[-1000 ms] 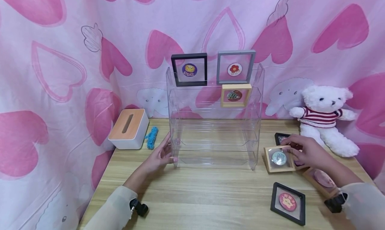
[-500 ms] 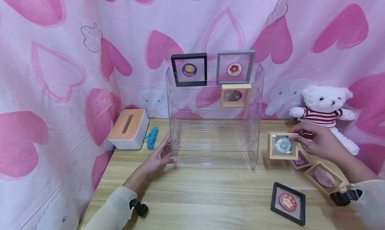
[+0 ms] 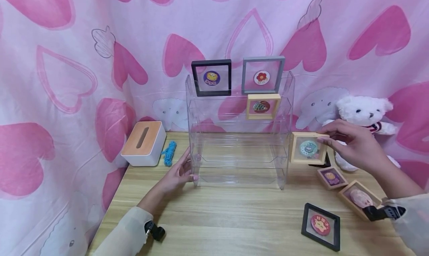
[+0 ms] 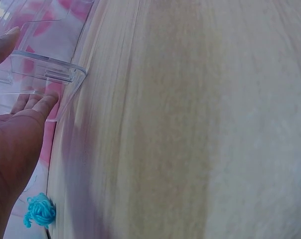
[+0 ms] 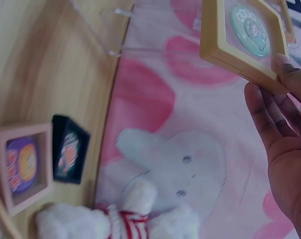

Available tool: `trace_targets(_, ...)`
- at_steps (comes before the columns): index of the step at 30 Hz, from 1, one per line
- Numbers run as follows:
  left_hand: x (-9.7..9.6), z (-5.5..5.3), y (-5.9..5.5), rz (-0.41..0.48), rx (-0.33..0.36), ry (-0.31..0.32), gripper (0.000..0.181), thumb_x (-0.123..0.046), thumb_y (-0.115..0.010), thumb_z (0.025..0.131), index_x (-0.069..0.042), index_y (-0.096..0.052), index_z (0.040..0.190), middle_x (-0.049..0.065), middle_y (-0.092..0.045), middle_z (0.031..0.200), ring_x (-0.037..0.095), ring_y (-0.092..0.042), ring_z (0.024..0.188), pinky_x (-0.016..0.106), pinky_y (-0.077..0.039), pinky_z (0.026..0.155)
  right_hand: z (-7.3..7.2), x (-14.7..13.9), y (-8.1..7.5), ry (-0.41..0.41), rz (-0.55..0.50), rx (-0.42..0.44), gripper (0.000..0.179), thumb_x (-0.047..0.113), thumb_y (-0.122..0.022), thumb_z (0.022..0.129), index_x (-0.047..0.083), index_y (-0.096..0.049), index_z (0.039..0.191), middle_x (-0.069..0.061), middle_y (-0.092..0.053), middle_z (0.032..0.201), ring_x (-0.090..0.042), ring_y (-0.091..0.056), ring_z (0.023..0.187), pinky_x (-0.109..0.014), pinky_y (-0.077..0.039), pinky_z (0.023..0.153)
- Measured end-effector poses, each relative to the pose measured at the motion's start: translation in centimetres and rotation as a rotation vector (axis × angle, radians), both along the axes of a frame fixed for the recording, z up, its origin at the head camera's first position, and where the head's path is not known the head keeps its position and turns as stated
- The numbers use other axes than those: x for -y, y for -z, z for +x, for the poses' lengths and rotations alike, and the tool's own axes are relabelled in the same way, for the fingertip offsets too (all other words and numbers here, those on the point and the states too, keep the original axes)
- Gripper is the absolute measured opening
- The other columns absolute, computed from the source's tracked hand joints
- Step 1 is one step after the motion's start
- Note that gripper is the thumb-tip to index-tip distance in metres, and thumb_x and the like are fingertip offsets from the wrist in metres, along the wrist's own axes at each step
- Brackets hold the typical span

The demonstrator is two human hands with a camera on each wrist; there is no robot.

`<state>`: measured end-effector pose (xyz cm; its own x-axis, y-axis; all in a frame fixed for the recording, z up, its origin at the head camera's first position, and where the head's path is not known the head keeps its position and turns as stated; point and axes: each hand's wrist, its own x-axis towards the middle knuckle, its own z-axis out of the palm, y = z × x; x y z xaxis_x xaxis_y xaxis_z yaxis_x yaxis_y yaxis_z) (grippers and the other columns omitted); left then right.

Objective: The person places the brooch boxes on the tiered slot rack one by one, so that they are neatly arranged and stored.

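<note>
Nearest on the pale wood-grain counter [image 3: 221, 226], lying flat, a black square frame with a red star badge [image 3: 320, 225]. Beyond, rightward, a tan wooden frame with a pink oval badge [image 3: 360, 197], then a small brown wooden frame with a purple badge [image 3: 332, 177], fully bared now after partial cover a moment ago. At the lower left wall of the clear plastic tiered rack [image 3: 239, 165], left hand [image 3: 175, 176] spread against the plastic, same as before. Pinched by its right side in the right hand [image 3: 355, 146], a pale square wooden frame with a mint-green round badge [image 3: 309, 149], just raised off the counter, now upright just beside the rack's right wall; touching or apart, impossible to tell. Probable meaning: pick-up finished, free of neighbours. Edges to mind: that tall right wall, plus the tier lips. Open room across the lower tiers and the counter in front; tighter toward the white plush bear [image 3: 356, 109]. Farthest, a pink heart-print curtain [image 3: 187, 10].
</note>
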<state>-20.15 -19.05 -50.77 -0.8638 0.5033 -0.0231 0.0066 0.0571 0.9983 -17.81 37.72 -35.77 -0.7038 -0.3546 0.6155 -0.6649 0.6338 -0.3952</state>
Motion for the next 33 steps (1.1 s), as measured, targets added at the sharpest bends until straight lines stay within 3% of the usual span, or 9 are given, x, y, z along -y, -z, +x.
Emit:
trace_targets(5, 0.0, 0.0, -0.2, -0.018, 0.017, -0.011, 0.111, 0.007, -0.068, 0.104, -0.057, -0.008, 0.174, 0.013, -0.023, 0.185, 0.04, -0.025, 0.171, 0.036, -0.032, 0.133, -0.1, 1.5, -1.4, 0.014, 0.014, -0.043, 0.057, -0.027, -0.088, 0.07, 0.009, -0.084, 0.113, 0.013, -0.071, 0.104, 0.007, -0.061, 0.085, 0.0, -0.052, 0.076)
trace_targets(10, 0.0, 0.1, -0.4, -0.025, 0.024, -0.014, 0.11, 0.005, -0.067, 0.105, -0.058, -0.008, 0.173, 0.012, -0.021, 0.186, 0.039, -0.024, 0.172, 0.053, -0.024, 0.137, -0.6, 3.4, -2.4, -0.01, -0.03, -0.068, 0.052, -0.027, -0.088, 0.07, 0.006, -0.084, 0.111, 0.005, -0.074, 0.106, 0.007, -0.063, 0.088, 0.0, -0.053, 0.079)
trace_targets(19, 0.1, 0.2, -0.3, -0.002, 0.004, 0.002, 0.111, 0.004, -0.07, 0.104, -0.053, -0.006, 0.175, 0.016, -0.027, 0.183, 0.044, -0.026, 0.17, 0.025, -0.039, 0.129, -2.3, 7.7, -4.3, -0.049, -0.088, -0.14, 0.045, -0.025, -0.09, 0.07, 0.0, -0.085, 0.107, -0.008, -0.076, 0.1, 0.011, -0.063, 0.092, -0.001, -0.055, 0.086)
trace_targets(28, 0.1, 0.1, -0.3, 0.011, 0.007, 0.004, 0.112, -0.001, -0.075, 0.102, -0.053, -0.008, 0.175, 0.014, -0.028, 0.182, 0.042, -0.027, 0.17, 0.028, -0.038, 0.131, -3.4, 12.8, -7.0, -0.139, -0.14, -0.151, 0.039, -0.021, -0.089, 0.077, 0.001, -0.086, 0.108, -0.012, -0.075, 0.098, 0.009, -0.066, 0.091, -0.005, -0.059, 0.086)
trace_targets(33, 0.2, 0.2, -0.2, 0.003, 0.012, -0.005, 0.113, -0.002, -0.076, 0.102, -0.055, -0.008, 0.174, 0.013, -0.029, 0.182, 0.041, -0.029, 0.169, 0.021, -0.039, 0.128, -4.2, 15.3, -8.4, -0.179, -0.122, -0.148, 0.028, -0.012, -0.089, 0.084, 0.001, -0.085, 0.107, -0.011, -0.076, 0.101, 0.003, -0.065, 0.09, -0.006, -0.059, 0.085)
